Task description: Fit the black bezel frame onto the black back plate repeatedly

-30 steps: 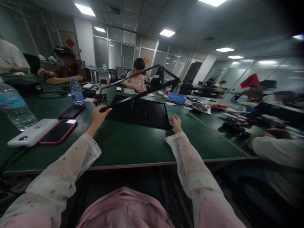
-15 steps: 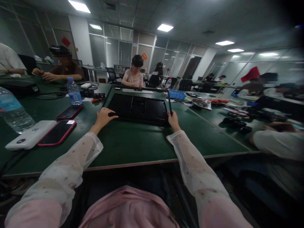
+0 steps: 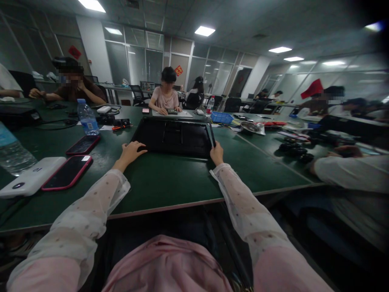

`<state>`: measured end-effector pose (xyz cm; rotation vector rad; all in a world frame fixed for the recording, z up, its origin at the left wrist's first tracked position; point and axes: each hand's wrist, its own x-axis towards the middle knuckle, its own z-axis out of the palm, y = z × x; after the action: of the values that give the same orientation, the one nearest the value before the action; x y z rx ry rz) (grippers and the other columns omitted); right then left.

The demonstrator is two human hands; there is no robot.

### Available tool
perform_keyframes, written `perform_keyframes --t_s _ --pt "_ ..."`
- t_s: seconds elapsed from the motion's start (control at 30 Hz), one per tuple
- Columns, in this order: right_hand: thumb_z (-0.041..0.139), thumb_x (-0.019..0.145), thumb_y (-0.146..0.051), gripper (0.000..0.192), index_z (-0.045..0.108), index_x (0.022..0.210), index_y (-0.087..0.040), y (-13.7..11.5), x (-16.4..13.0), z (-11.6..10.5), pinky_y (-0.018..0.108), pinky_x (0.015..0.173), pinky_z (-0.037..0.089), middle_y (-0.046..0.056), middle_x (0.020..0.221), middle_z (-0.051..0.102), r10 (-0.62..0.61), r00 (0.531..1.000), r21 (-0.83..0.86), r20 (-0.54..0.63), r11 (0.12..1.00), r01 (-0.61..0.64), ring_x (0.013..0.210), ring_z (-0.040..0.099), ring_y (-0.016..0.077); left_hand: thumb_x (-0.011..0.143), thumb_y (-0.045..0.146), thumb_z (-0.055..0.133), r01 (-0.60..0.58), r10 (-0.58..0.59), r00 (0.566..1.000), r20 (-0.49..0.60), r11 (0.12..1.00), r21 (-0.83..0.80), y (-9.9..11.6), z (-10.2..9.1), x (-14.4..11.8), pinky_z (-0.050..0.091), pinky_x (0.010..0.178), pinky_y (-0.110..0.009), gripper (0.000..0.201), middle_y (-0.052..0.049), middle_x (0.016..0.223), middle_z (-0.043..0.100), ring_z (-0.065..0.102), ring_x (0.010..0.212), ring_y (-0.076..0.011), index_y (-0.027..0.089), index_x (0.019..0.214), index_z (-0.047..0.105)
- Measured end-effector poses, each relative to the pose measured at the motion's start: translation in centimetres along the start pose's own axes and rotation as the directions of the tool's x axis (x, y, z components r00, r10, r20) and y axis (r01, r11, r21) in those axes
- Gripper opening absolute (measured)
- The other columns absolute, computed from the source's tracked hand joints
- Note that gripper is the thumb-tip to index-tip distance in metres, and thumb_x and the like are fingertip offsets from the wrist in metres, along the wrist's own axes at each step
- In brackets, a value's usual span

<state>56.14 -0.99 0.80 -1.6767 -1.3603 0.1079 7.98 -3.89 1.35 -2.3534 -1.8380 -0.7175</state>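
Observation:
A wide, flat black panel with a recessed rectangle in its middle lies on the green table. A thin black frame lines its edges, low over the panel or resting on it; I cannot tell which. My left hand is at the near left corner, its fingers over the frame's edge and the thumb pointing right along the front. At the near right corner, my right hand grips the frame's right side between thumb and fingers. Both wrists wear sheer dotted sleeves.
Left of me are two phones, a white power bank and water bottles. A blue basket and a silvery dish stand beyond the panel to the right. Across the table sits a person; others work at both sides.
The frame's raised far side has come down toward the panel, and both hands have lowered with it. My view has shifted slightly right. The person across is more visible above the frame.

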Motion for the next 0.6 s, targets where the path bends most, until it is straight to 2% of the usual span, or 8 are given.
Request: perform_keyframes --t_s 0.1,0.27,0.37,0.43,0.53,0.6 --pt "0.045 0.091 -0.013 0.056 0.061 0.144 -0.006 0.31 0.12 0.24 0.053 0.117 0.049 0.025 0.138 0.071 0.059 0.997 -0.044 0.051 0.997 -0.057 0.132 0.066 0.0349 0.105 0.048 0.064 0.002 -0.003 1.000 0.018 0.999 0.049 0.48 -0.22 -0.28 0.030 0.114 -0.055 0.034 -0.013 0.138 0.070 0.058 0.132 -0.0337 0.027 0.129 0.074" --pt "0.047 0.092 -0.015 0.055 0.062 0.145 -0.008 0.43 0.41 0.23 0.050 0.118 0.049 0.023 0.139 0.071 0.060 0.995 -0.069 0.076 0.996 -0.055 0.133 0.066 0.0333 0.103 0.054 0.065 -0.002 -0.001 0.999 0.036 0.996 0.085 0.76 -0.45 -0.22 0.031 0.111 -0.054 0.038 -0.014 0.129 0.074 0.062 0.125 -0.0357 0.024 0.124 0.074" --pt "0.049 0.092 -0.016 0.054 0.065 0.143 -0.011 0.49 0.56 0.12 0.051 0.118 0.049 0.020 0.139 0.072 0.058 0.996 -0.068 0.069 0.996 -0.053 0.133 0.066 0.0329 0.101 0.058 0.065 0.002 -0.005 0.999 0.054 0.999 0.052 0.85 -0.56 -0.19 0.032 0.109 -0.052 0.040 -0.013 0.122 0.077 0.066 0.119 -0.0350 0.022 0.114 0.077" --pt "0.050 0.092 -0.016 0.053 0.066 0.143 -0.012 0.53 0.65 0.05 0.050 0.119 0.048 0.019 0.141 0.071 0.064 0.995 -0.072 0.073 0.996 -0.059 0.133 0.066 0.0323 0.105 0.059 0.058 0.007 -0.009 0.998 0.064 1.000 0.023 0.95 -0.70 -0.33 0.032 0.109 -0.052 0.043 -0.011 0.113 0.079 0.069 0.112 -0.0329 0.021 0.104 0.078" --pt "0.052 0.094 -0.018 0.054 0.064 0.146 -0.010 0.60 0.77 -0.07 0.050 0.119 0.048 0.021 0.144 0.070 0.084 0.993 -0.090 0.078 0.993 -0.077 0.135 0.065 0.0331 0.109 0.054 0.050 0.048 -0.048 0.999 -0.023 0.999 0.009 0.98 -0.91 -0.67 0.035 0.110 -0.051 0.046 -0.011 0.108 0.079 0.068 0.111 -0.0323 0.022 0.097 0.080" --pt "0.054 0.094 -0.021 0.056 0.062 0.148 -0.008 0.64 0.85 -0.19 0.050 0.119 0.047 0.022 0.144 0.069 0.105 0.991 -0.104 0.077 0.990 -0.097 0.136 0.065 0.0341 0.108 0.048 0.052 0.117 -0.114 0.981 -0.157 0.993 0.010 0.77 -0.94 -0.83 0.038 0.109 -0.050 0.039 -0.014 0.120 0.077 0.065 0.120 -0.0342 0.022 0.109 0.081"
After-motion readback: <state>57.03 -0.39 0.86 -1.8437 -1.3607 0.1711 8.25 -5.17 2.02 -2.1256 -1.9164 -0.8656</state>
